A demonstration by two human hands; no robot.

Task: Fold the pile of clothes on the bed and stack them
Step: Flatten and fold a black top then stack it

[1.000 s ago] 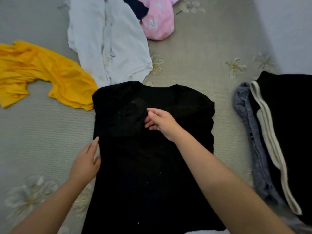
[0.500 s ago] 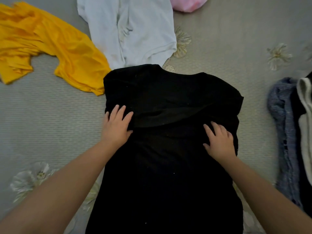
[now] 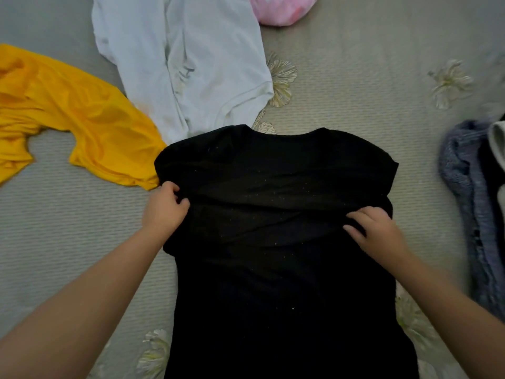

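Note:
A black shirt lies flat on the bed in front of me, neckline away from me, its sleeves folded in over the chest. My left hand pinches the cloth at the shirt's left edge, fingers curled round a fold. On the right side, my right hand grips a bunch of the black fabric near the edge. A stack of folded clothes, grey-blue knit with dark and white pieces, sits at the right edge of the view.
Unfolded clothes lie beyond the shirt: a yellow garment at left, a white garment at top centre, a pink item at the top edge. The bed cover is grey-beige with flower prints.
Both hands went from lying flat on the shirt to curling into its fabric at the left and right edges. The view has shifted slightly nearer the shirt.

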